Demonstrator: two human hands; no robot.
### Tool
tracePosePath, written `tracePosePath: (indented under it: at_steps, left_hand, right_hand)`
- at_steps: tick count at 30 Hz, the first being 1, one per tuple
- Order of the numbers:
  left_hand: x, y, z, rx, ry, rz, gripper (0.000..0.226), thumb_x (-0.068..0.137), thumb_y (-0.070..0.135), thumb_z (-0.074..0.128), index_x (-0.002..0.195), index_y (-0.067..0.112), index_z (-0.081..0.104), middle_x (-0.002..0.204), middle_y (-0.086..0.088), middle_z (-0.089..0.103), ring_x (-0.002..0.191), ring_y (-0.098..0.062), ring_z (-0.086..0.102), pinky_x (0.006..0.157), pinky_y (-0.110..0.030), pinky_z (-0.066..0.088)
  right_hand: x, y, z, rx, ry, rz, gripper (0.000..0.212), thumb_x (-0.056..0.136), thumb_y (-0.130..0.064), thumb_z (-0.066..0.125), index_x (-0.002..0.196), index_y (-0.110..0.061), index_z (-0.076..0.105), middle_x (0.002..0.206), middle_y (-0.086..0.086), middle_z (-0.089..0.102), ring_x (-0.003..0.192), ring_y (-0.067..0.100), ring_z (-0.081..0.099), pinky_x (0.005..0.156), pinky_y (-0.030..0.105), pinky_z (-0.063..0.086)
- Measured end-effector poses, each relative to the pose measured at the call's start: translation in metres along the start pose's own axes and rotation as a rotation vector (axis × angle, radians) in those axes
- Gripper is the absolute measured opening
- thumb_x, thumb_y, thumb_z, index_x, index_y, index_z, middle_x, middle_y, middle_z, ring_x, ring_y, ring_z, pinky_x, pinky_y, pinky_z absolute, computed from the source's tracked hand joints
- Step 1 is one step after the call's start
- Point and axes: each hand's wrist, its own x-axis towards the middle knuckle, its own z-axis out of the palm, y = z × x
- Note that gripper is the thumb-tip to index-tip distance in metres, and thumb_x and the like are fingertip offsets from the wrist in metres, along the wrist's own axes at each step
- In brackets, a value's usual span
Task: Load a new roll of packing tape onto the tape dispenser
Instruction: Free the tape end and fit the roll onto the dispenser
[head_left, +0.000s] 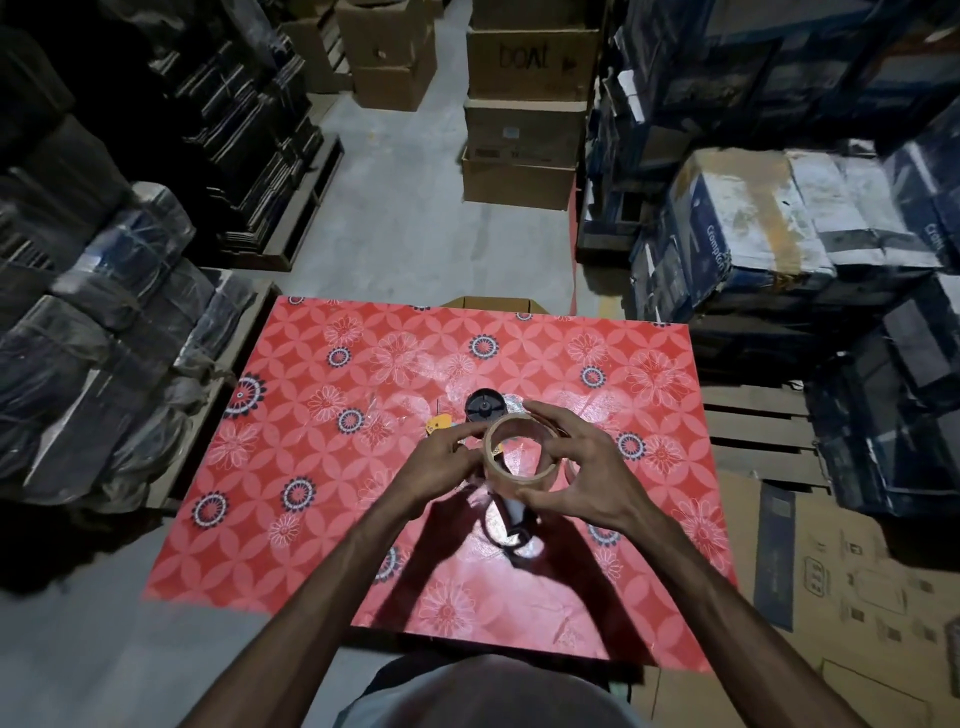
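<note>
A roll of clear packing tape (519, 470) with a tan cardboard core is held above the red flower-patterned table (322, 467). My right hand (582, 467) grips its right side, fingers curled over the top rim. My left hand (441, 460) pinches the roll's left edge. Directly beneath lies the tape dispenser: its black round spool hub (485, 406) shows beyond the roll, a yellow part (437, 425) to the left, and its pale handle (514, 519) points toward me. The roll and my hands hide the dispenser's middle.
Wrapped dark bundles on pallets (104, 332) stand to the left of the table. Blue cartons (779, 244) are stacked on the right, with flattened cardboard (841, 571) on the floor beside the table. Brown boxes (530, 104) stand beyond, across a grey floor aisle.
</note>
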Motion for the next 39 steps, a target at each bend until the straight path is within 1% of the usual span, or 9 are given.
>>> tracePosePath:
  at_steps: [8, 13, 16, 19, 25, 28, 33, 36, 39]
  left_hand:
    - [0.002, -0.004, 0.01, 0.047, 0.049, -0.005, 0.04, 0.106, 0.023, 0.06, 0.068, 0.023, 0.071, 0.054, 0.012, 0.061, 0.043, 0.0, 0.043, 0.048, -0.017, 0.034]
    - [0.011, -0.021, 0.004, 0.171, 0.209, -0.144, 0.035, 0.104, 0.02, 0.056, 0.072, 0.007, 0.065, 0.067, -0.002, 0.062, 0.058, -0.016, 0.05, 0.054, -0.024, 0.032]
    - [0.01, -0.036, -0.01, -0.05, 0.214, -0.302, 0.037, 0.106, 0.017, 0.048, 0.073, 0.011, 0.06, 0.06, 0.002, 0.053, 0.054, -0.016, 0.04, 0.054, -0.026, 0.029]
    - [0.016, -0.039, -0.012, -0.181, 0.202, -0.325, 0.039, 0.107, 0.018, 0.041, 0.073, 0.014, 0.061, 0.057, 0.001, 0.054, 0.049, -0.015, 0.041, 0.055, -0.027, 0.032]
    - [0.042, -0.028, -0.011, -0.309, 0.169, -0.287, 0.059, 0.103, 0.055, 0.041, 0.064, 0.016, 0.06, 0.057, -0.004, 0.06, 0.051, -0.018, 0.049, 0.059, -0.028, 0.038]
    - [0.052, -0.032, -0.016, -0.261, 0.167, -0.18, 0.046, 0.106, 0.038, 0.062, 0.072, 0.007, 0.067, 0.057, -0.005, 0.064, 0.043, -0.012, 0.052, 0.052, -0.024, 0.043]
    - [0.06, -0.039, -0.03, -0.383, 0.167, -0.116, 0.024, 0.109, 0.011, 0.056, 0.125, 0.014, 0.074, 0.089, -0.012, 0.075, 0.066, -0.015, 0.063, 0.054, -0.022, 0.053]
    - [0.056, -0.03, -0.037, -0.518, 0.202, -0.086, 0.026, 0.108, 0.011, 0.059, 0.122, 0.018, 0.079, 0.089, -0.009, 0.069, 0.076, -0.025, 0.06, 0.065, -0.033, 0.052]
    - [0.052, -0.016, -0.042, -0.592, 0.2, -0.06, 0.026, 0.106, 0.014, 0.063, 0.128, 0.022, 0.074, 0.121, -0.002, 0.071, 0.098, -0.021, 0.064, 0.076, -0.029, 0.051]
  right_hand:
    - [-0.003, 0.007, -0.007, 0.048, 0.012, -0.014, 0.024, 0.067, -0.031, 0.09, 0.069, -0.013, 0.076, 0.154, -0.009, 0.055, 0.141, 0.0, 0.05, 0.11, 0.025, 0.044]
    - [0.006, 0.011, -0.014, -0.034, 0.094, 0.043, 0.034, 0.07, -0.049, 0.081, 0.074, -0.016, 0.075, 0.159, -0.005, 0.05, 0.143, 0.01, 0.051, 0.108, 0.051, 0.054]
    - [0.025, 0.02, -0.039, -0.069, 0.211, 0.058, 0.036, 0.071, -0.051, 0.082, 0.076, -0.016, 0.076, 0.165, 0.005, 0.041, 0.149, 0.015, 0.044, 0.118, 0.036, 0.041]
    - [0.046, 0.023, -0.048, -0.063, 0.186, 0.035, 0.028, 0.068, -0.034, 0.096, 0.076, -0.013, 0.079, 0.164, 0.008, 0.042, 0.146, -0.005, 0.042, 0.115, 0.012, 0.036]
    - [0.082, 0.019, -0.03, -0.073, 0.149, -0.017, 0.024, 0.069, -0.023, 0.098, 0.079, -0.01, 0.08, 0.163, 0.009, 0.044, 0.149, 0.008, 0.045, 0.118, 0.026, 0.041]
    - [0.092, 0.014, -0.022, -0.066, 0.169, -0.014, 0.025, 0.068, -0.023, 0.098, 0.078, -0.01, 0.08, 0.162, 0.009, 0.046, 0.147, 0.01, 0.049, 0.116, 0.026, 0.043]
    - [0.103, 0.01, -0.015, -0.069, 0.165, 0.038, 0.025, 0.068, -0.024, 0.098, 0.075, -0.011, 0.077, 0.161, 0.007, 0.048, 0.146, 0.011, 0.05, 0.116, 0.032, 0.045]
    - [0.108, 0.007, -0.013, -0.056, 0.177, 0.062, 0.026, 0.069, -0.023, 0.098, 0.071, -0.017, 0.074, 0.161, 0.007, 0.048, 0.146, 0.012, 0.051, 0.116, 0.037, 0.046]
    - [0.113, 0.003, -0.009, -0.047, 0.183, 0.054, 0.031, 0.069, -0.024, 0.098, 0.074, -0.033, 0.069, 0.159, 0.006, 0.05, 0.145, 0.013, 0.051, 0.117, 0.042, 0.047]
